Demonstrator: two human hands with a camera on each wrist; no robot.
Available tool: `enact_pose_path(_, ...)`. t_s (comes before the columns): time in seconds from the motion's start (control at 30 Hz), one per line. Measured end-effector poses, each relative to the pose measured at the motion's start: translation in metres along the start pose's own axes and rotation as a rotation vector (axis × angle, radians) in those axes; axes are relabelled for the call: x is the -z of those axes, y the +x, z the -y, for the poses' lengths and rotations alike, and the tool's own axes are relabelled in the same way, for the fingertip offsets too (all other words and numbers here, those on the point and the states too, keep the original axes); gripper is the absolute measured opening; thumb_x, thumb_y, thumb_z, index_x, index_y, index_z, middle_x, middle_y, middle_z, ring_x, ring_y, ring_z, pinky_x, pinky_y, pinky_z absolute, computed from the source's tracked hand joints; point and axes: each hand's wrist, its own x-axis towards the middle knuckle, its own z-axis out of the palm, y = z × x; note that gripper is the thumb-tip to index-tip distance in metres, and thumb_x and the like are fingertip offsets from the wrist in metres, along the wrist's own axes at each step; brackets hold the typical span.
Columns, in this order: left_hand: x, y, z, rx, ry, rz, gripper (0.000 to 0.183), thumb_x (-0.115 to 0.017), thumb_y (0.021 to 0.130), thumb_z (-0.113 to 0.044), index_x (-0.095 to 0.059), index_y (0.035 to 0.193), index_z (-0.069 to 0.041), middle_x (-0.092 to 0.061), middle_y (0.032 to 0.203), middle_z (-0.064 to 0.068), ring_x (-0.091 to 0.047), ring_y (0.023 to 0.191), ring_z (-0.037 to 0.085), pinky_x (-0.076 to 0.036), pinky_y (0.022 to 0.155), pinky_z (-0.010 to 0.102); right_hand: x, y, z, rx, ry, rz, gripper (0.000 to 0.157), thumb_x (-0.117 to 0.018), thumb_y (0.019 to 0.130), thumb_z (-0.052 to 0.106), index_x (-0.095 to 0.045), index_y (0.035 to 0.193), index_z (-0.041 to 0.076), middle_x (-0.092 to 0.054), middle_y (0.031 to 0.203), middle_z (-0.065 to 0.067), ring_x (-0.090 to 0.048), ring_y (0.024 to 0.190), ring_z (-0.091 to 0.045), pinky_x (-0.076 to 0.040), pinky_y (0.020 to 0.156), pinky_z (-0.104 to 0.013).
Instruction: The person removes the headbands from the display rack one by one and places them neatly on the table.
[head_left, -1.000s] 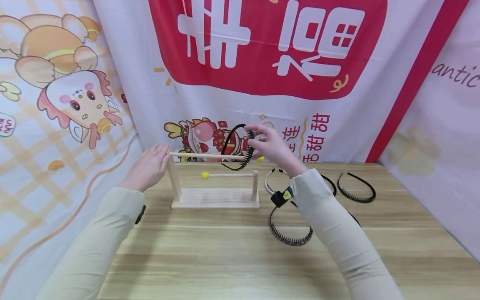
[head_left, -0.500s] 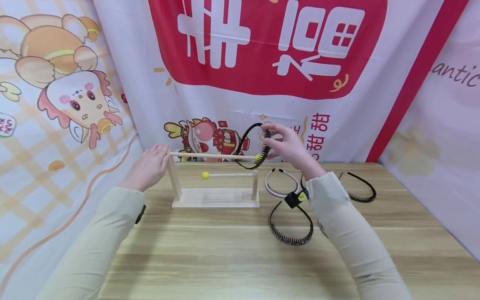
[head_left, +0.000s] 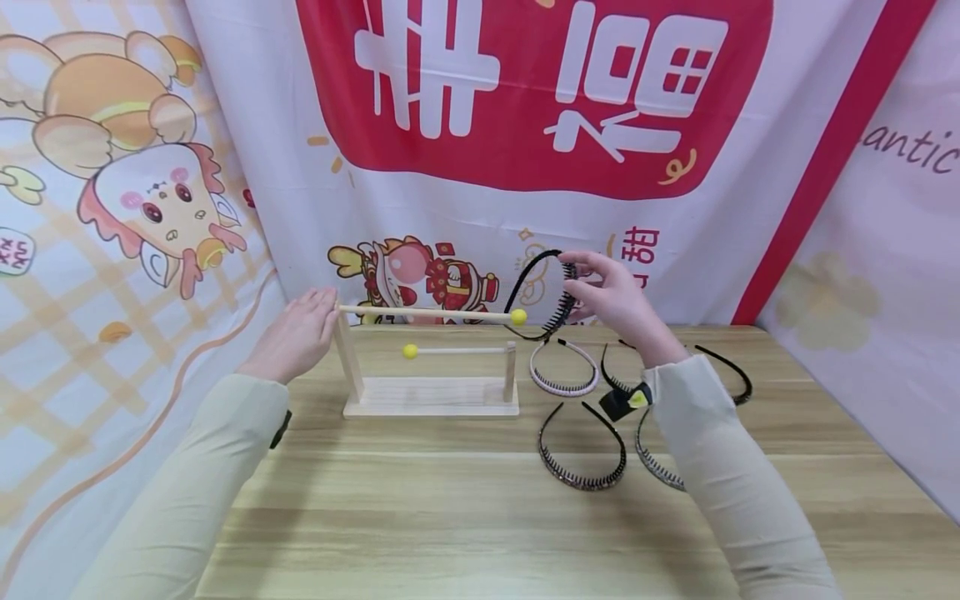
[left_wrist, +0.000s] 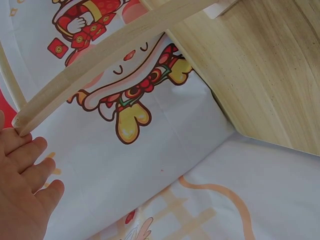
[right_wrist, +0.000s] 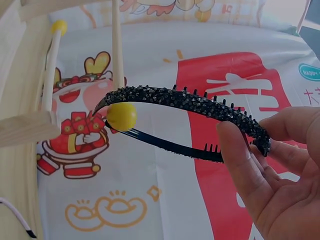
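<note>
In the head view my right hand (head_left: 611,292) pinches a black toothed headband (head_left: 561,308) near the right end of a wooden rack's upper rod (head_left: 427,313). Dark glittery stones cover the headband (right_wrist: 170,97) in the right wrist view. There its far ends overlap the yellow ball (right_wrist: 121,117) tipping that rod; whether the ball lies between them I cannot tell. My left hand (head_left: 300,329) rests with extended fingers at the top of the rack's left post (head_left: 348,354). The left wrist view shows those fingers (left_wrist: 30,155) touching the post's end.
A lower rod (head_left: 461,351) with a yellow ball points left above the rack's base (head_left: 431,398). To the right on the table lie a pale headband (head_left: 564,389) and several dark ones, including a stone-covered headband (head_left: 581,479). A printed cloth (head_left: 540,100) hangs behind.
My right hand has moved right along the upper rod with the headband, from left of the yellow ball to the rod's end. The left hand and rack have stayed still.
</note>
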Motion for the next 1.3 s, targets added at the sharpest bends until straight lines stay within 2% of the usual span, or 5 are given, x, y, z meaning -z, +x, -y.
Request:
enact_pose_path(0.17,0.000,0.000,0.000,0.004,-0.005,0.000,0.048,-0.026,0.101,-0.018,-0.025,0.137,0.014,-0.026,0.140,0.033,-0.019,0.130,0.047,-0.012,0.108,0.053,0.014,-0.008,-0.004,-0.021,-0.022,-0.030,0.042,-0.057,0.091,0.011,-0.047,0.132,0.007,-0.043,0.111,-0.015,-0.056,0.055,-0.021,-0.057,0.063,-0.040)
enact_pose_path(0.43,0.000,0.001,-0.001,0.010,-0.004,0.005,0.048,-0.026,0.101,-0.018,-0.024,0.138,0.014,-0.025,0.140,0.033,-0.019,0.130,0.047,-0.012,0.108,0.053,0.040,-0.023,-0.011,-0.061,-0.035,-0.116,0.041,-0.055,0.092,0.010,-0.047,0.133,0.008,-0.042,0.117,-0.014,-0.056,0.071,-0.019,-0.057,0.065,-0.038)
enact_pose_path(0.63,0.000,0.001,-0.001,0.010,-0.005,0.007,0.049,-0.025,0.102,-0.019,-0.024,0.138,0.014,-0.025,0.140,0.033,-0.019,0.130,0.047,-0.012,0.108,0.053,0.055,-0.032,-0.022,-0.065,-0.019,-0.137,0.042,-0.054,0.093,0.008,-0.045,0.134,0.007,-0.039,0.121,-0.016,-0.057,0.077,-0.017,-0.057,0.065,-0.037)
enact_pose_path(0.97,-0.002,0.001,-0.001,0.010,-0.011,0.004,0.049,-0.025,0.102,-0.019,-0.024,0.138,0.014,-0.025,0.140,0.032,-0.019,0.130,0.047,-0.012,0.108,0.053,0.073,-0.047,-0.046,-0.072,-0.032,-0.168,0.046,-0.053,0.094,0.014,-0.039,0.136,0.001,-0.039,0.117,-0.015,-0.057,0.080,-0.015,-0.056,0.067,-0.038)
enact_pose_path(1.3,-0.002,0.000,-0.001,0.009,-0.009,-0.003,0.048,-0.025,0.101,-0.018,-0.025,0.137,0.015,-0.026,0.139,0.034,-0.019,0.130,0.048,-0.012,0.108,0.053,0.096,-0.068,-0.067,-0.092,-0.021,-0.278,0.041,-0.055,0.093,0.012,-0.044,0.130,0.002,-0.040,0.110,-0.013,-0.057,0.071,-0.009,-0.057,0.063,-0.036)
